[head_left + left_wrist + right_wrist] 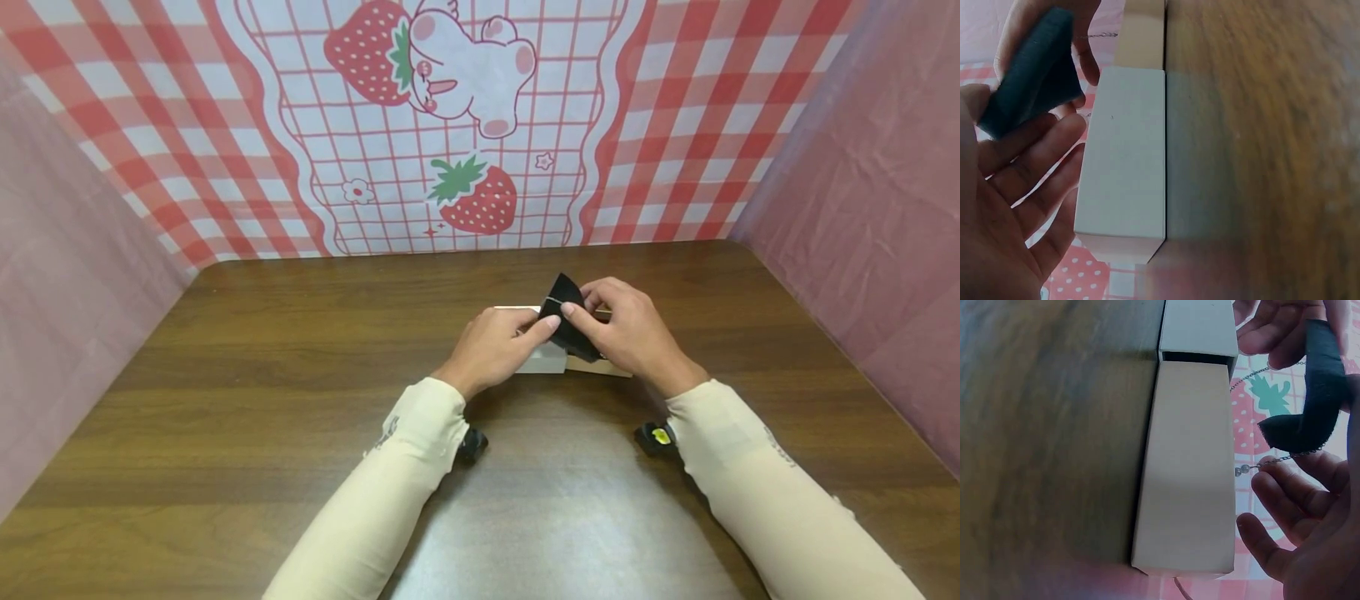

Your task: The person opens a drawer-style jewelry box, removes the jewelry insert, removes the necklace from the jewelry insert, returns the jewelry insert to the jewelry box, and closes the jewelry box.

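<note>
Here we are with both hands working on one small thing: the left grip (495,346) pinches a bent black piece (576,339) by its near left edge, thumb on the face turned towards us, and the right grip (633,329) pinches the same piece from the other side, thumb tip pressed on the front. So the black piece sits right between the two grips, raised off the desk (300,350), and we see a thin pale line running across it beside the right thumb. In the right wrist view we catch a fine chain (1282,460) passing along the lower edge of the piece, just above the right grip's fingers, with a few small beads (1245,469) on it near the fingertips. Down below the grips lies a box in two parts: the white sleeve (543,361) under the left grip, and the tan tray (600,367) under the right grip, sticking out of the sleeve, a dark gap showing at the sleeve's mouth. A thin cord (1182,589) hangs from the tray's far end, out past the right grip. Beyond both grips, we have a red-and-white checked backdrop (675,125) printed with strawberries; behind them, pale cream sleeves cover the arms.
</note>
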Motion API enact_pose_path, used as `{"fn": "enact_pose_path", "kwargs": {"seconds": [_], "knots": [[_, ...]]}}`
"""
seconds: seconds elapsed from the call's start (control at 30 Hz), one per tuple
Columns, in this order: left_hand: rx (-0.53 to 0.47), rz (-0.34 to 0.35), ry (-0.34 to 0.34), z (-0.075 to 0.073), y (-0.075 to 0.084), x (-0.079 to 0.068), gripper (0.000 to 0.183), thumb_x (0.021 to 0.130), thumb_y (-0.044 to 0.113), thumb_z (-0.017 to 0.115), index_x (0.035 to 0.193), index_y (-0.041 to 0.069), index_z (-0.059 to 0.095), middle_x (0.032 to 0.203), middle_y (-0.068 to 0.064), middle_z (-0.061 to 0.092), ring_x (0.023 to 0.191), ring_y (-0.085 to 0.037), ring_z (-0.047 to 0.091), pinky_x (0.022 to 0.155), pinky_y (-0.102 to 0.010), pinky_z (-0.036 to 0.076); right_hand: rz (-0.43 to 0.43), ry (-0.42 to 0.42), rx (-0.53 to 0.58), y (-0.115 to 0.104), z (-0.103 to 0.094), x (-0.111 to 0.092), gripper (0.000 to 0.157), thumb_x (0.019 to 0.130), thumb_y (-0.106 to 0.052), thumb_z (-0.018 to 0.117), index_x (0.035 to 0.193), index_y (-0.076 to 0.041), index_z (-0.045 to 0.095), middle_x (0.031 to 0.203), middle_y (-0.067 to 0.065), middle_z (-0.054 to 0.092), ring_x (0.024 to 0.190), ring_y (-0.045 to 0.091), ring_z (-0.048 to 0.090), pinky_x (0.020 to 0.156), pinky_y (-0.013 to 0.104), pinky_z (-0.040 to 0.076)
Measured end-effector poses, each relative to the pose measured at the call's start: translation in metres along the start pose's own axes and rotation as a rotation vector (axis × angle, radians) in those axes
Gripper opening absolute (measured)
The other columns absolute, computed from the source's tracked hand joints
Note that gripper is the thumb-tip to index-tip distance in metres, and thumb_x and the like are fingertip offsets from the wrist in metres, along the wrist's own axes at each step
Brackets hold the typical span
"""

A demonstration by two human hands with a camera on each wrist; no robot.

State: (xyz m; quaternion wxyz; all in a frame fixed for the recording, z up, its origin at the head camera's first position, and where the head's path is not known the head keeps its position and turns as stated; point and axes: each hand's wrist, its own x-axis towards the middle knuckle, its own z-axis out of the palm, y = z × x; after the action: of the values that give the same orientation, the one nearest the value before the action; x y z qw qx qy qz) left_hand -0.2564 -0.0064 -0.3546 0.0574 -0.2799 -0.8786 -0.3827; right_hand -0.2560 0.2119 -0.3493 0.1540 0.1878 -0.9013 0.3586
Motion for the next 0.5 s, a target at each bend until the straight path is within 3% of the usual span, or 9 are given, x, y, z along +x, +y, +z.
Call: {"fn": "enact_pose_path", "kwargs": {"seconds": [0.33, 0.5], "knots": [[-0.185, -0.079, 0.024, 0.0028, 0.0001, 0.0016, 0.027, 0.101, 0.036, 0.058, 0.104, 0.013, 0.073, 0.086, 0.004, 0.068, 0.072, -0.011, 0.055, 0.065, -0.028, 0.045, -0.043, 0.014, 0.014, -0.0001, 0.0031, -0.0002, 0.023, 0.095, -0.027, 0.072, 0.093, -0.004, 0.066, 0.113, 0.011, 0.065, 0.102, 0.025, 0.061, 0.087, 0.048, 0.055], [-0.208, -0.099, 0.055, 0.0032, 0.0004, 0.0016, 0.025, 0.100, 0.032, 0.059, 0.102, 0.011, 0.073, 0.087, 0.003, 0.070, 0.074, -0.012, 0.058, 0.067, -0.029, 0.046, -0.059, 0.015, 0.013, 0.0000, 0.0035, -0.0004, 0.023, 0.095, -0.025, 0.071, 0.094, -0.003, 0.068, 0.112, 0.011, 0.065, 0.103, 0.026, 0.061, 0.086, 0.049, 0.055]]}}
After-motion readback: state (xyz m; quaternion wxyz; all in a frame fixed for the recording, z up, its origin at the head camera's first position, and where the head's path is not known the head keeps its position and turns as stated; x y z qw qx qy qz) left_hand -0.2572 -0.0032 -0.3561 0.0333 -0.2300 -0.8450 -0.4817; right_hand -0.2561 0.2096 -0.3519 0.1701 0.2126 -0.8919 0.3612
